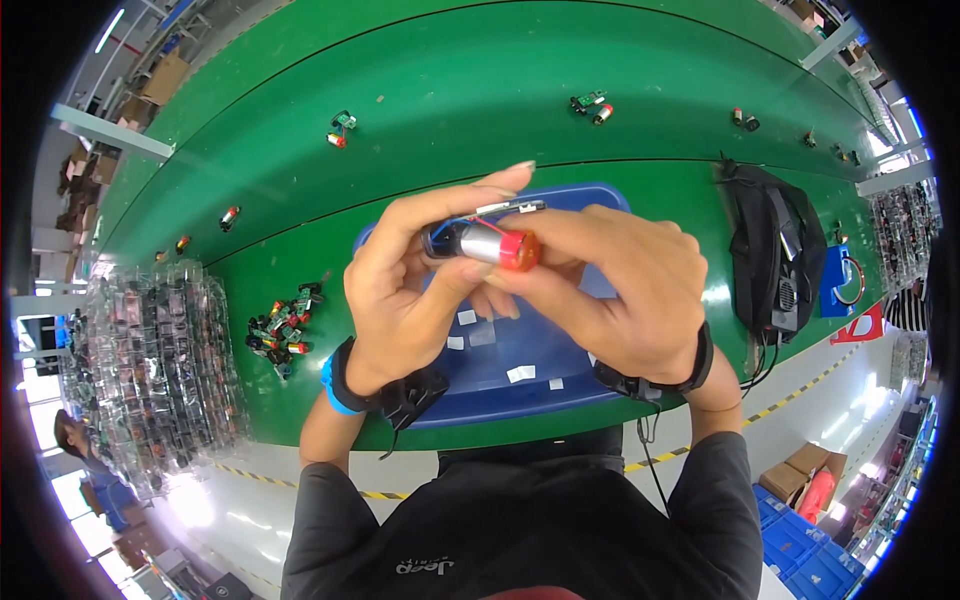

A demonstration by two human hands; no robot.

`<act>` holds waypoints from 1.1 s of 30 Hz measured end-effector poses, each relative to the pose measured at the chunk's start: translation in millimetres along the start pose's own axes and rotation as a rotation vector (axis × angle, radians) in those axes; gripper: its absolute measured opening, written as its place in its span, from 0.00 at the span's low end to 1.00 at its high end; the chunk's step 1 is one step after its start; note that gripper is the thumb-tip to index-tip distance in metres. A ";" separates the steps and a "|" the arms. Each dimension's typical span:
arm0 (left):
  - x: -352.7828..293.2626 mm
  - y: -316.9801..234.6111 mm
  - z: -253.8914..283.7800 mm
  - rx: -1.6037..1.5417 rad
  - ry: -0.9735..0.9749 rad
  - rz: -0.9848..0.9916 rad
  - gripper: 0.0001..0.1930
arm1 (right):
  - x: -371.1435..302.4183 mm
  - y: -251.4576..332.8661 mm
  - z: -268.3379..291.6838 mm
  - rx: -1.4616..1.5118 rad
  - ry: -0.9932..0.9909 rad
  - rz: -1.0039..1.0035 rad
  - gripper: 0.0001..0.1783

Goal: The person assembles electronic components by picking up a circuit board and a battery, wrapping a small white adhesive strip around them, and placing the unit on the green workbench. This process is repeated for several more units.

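Observation:
Over a blue plastic tray (480, 388), both hands hold one small assembly. It has a silver cylindrical battery (485, 243) with a red-orange end and a dark part at its left. A thin metallic-edged board (512, 208) sits above the battery, with fine red and blue wires beside it. My left hand (390, 275) curls around the dark end, its thumb under the battery. My right hand (645, 285) pinches near the red end, its thumb below it. The fingertips partly hide the assembly. Several small white pieces (521, 374) lie in the tray.
A heap of similar assemblies (285, 325) lies on the green table at left, beside stacked clear plastic trays (165, 370). More units (342, 125) are spaced along the far green strip. A black bag (770, 250) and a blue holder with a ring (843, 282) lie at right.

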State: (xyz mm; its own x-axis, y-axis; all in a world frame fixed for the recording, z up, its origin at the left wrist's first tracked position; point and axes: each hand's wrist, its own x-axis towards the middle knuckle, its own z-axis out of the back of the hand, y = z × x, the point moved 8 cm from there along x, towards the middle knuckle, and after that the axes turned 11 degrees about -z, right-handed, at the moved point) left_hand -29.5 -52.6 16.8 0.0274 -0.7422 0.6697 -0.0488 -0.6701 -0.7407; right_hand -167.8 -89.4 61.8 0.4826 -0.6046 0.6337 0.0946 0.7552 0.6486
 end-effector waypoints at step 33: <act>0.0 -29.6 -10.7 0.659 0.076 -0.351 0.26 | 2.5 -14.9 -5.8 0.288 0.095 -0.118 0.08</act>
State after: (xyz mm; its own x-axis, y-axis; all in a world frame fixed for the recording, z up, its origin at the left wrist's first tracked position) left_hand -38.8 -32.6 39.3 -0.1394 -0.4962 0.8569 0.5587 -0.7539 -0.3456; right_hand -163.0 -100.7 51.2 0.5637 -0.6471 0.5132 -0.0892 0.5701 0.8167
